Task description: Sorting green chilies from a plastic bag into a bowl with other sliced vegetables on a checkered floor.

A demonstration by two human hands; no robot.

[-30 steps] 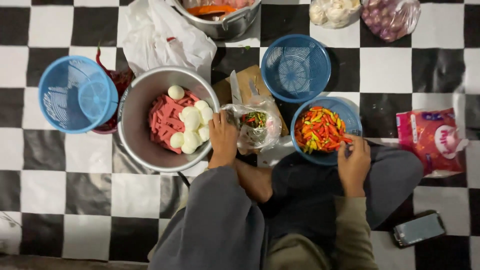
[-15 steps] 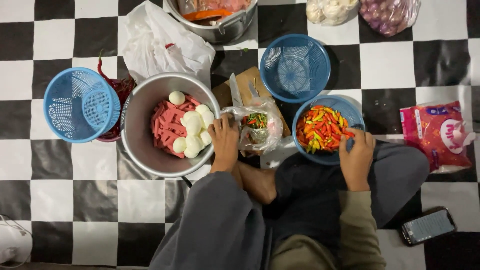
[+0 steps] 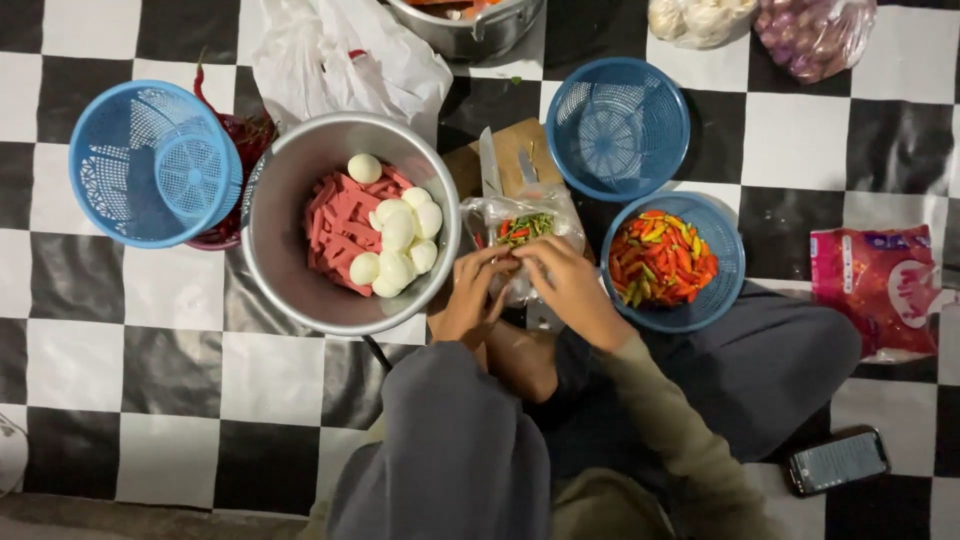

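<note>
I sit cross-legged on a black-and-white checkered floor. My left hand and my right hand meet fingertip to fingertip over a clear plastic bag of green stems and chili bits. Their fingers are pinched on something small, seemingly a chili, mostly hidden. Right of my right hand is a blue bowl of red, orange and green chilies. Left of my left hand stands a metal pot with white peeled eggs on red sausage pieces.
A wooden board with a knife lies behind the bag. Around it are an empty blue basket, another blue basket, a white plastic bag, a pink packet and a phone.
My right hand left the blue chili bowl and moved left to meet my left hand over the clear bag. The camera view also came closer.
</note>
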